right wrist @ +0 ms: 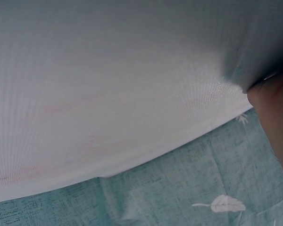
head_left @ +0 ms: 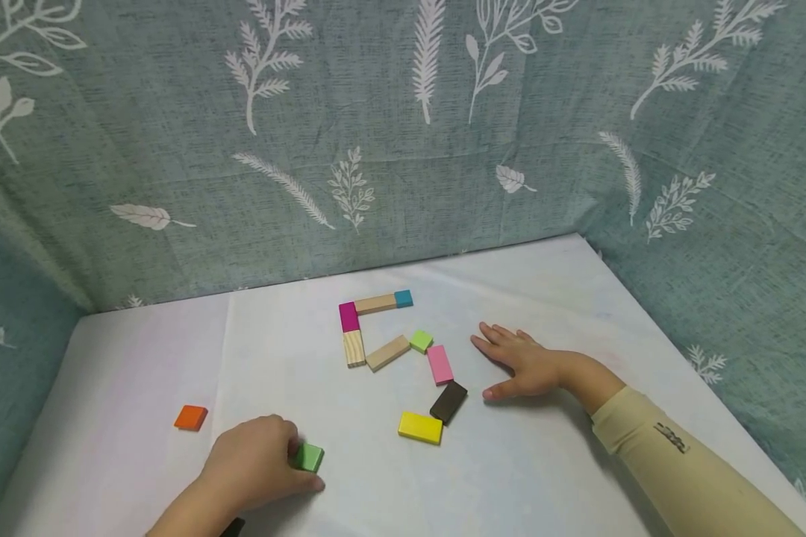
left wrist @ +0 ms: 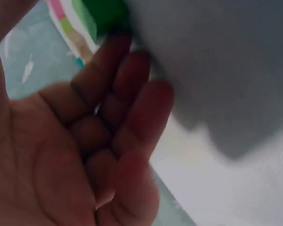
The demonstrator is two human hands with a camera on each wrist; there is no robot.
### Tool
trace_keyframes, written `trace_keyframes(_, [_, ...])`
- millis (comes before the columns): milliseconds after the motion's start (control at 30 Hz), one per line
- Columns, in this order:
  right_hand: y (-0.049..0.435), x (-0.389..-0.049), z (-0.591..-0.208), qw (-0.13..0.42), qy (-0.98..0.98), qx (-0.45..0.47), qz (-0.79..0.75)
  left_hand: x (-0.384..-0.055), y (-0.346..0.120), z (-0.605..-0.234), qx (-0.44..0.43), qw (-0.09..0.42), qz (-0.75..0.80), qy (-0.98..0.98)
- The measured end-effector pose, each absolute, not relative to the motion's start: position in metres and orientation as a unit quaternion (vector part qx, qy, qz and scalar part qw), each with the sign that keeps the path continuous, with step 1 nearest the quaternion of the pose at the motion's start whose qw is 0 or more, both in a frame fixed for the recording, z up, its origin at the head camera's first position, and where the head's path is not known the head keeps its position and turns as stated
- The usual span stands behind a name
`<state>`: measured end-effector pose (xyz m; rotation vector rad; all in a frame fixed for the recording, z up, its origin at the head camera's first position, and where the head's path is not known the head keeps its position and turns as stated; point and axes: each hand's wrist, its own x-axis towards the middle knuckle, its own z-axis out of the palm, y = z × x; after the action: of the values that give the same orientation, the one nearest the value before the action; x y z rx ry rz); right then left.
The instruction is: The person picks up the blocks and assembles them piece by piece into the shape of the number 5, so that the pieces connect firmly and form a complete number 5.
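Note:
In the head view my left hand is low on the white table, its fingers curled about a green block, which lies between index finger and thumb. In the left wrist view, the index fingertip meets that block; the thumb's end is outside that view. My right hand rests on the table with fingers spread, holding nothing. To its left runs a bent line of blocks: blue, bare wood, magenta, pale wood, bare wood, lime, pink, dark brown and yellow.
An orange block lies apart, left of my left hand. Part of a dark piece shows under my left wrist at the bottom edge. Green leaf-patterned cloth stands along the back and sides of the white table.

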<state>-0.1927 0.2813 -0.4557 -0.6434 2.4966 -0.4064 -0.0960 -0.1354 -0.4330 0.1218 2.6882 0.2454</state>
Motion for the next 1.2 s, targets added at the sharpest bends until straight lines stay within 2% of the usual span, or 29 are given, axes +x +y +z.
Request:
trace_keyframes(233, [0.28, -0.194, -0.457, 0.263, 0.924, -0.236, -0.145, -0.091, -0.115, -0.435, 0.039, 0.187, 0.067, 0.979])
trace_keyframes(367, [0.278, -0.194, -0.457, 0.261, 0.925, -0.235, -0.141, -0.085, -0.118, -0.433, 0.045, 0.18, 0.073, 0.98])
trace_keyframes(533, [0.276, -0.192, -0.455, 0.264, 0.927, -0.226, -0.142, -0.08, -0.128, -0.434, 0.064, 0.148, 0.087, 0.983])
trace_keyframes(700, [0.277, -0.189, -0.453, 0.269, 0.928, -0.216, -0.143, -0.09, -0.124, -0.438, 0.091, 0.128, 0.111, 0.981])
trace_keyframes(1033, [0.28, -0.189, -0.456, 0.267, 0.929, -0.216, -0.139, -0.112, -0.087, -0.445, 0.149, 0.098, 0.132, 0.975])
trace_keyframes(1200, [0.279, -0.189, -0.455, 0.265, 0.93, -0.218, -0.135, -0.12, -0.081, -0.445, 0.211, 0.118, 0.171, 0.955])
